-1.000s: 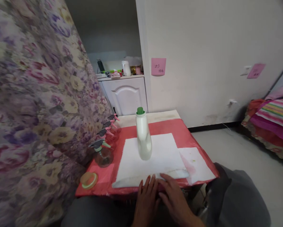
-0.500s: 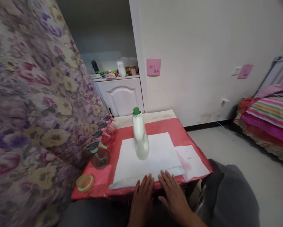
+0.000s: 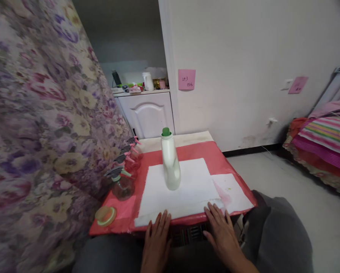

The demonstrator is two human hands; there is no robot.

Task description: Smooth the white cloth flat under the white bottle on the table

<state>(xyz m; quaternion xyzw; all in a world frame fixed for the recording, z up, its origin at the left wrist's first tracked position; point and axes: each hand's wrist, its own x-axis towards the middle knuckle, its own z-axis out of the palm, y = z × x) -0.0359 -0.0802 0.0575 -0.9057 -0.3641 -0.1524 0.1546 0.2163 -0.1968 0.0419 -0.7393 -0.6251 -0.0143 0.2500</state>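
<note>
A white cloth [image 3: 155, 191] lies spread on the red-covered table [image 3: 192, 151], its near edge folded over in a strip. My left hand [image 3: 158, 235] rests flat with fingers stretched out on the near edge of that strip, left of the middle. Farther right, my right hand [image 3: 220, 229] lies with fingers apart on the strip's right end. Neither hand holds anything. On the cloth, beyond both hands, stands a pale green jug-like bottle [image 3: 171, 168] with a handle and a green spout in its uncapped neck.
Several spray bottles [image 3: 122, 186] line the table's left side by a floral curtain [image 3: 56, 151]. A round yellowish lid [image 3: 106, 216] lies at the near left corner. A stained white sheet [image 3: 232, 191] lies at the right. A cabinet [image 3: 147, 113] stands behind.
My hands have moved apart along the folded strip, the left one leftward and the right one rightward. The strip looks flatter. The bottle still stands on the cloth.
</note>
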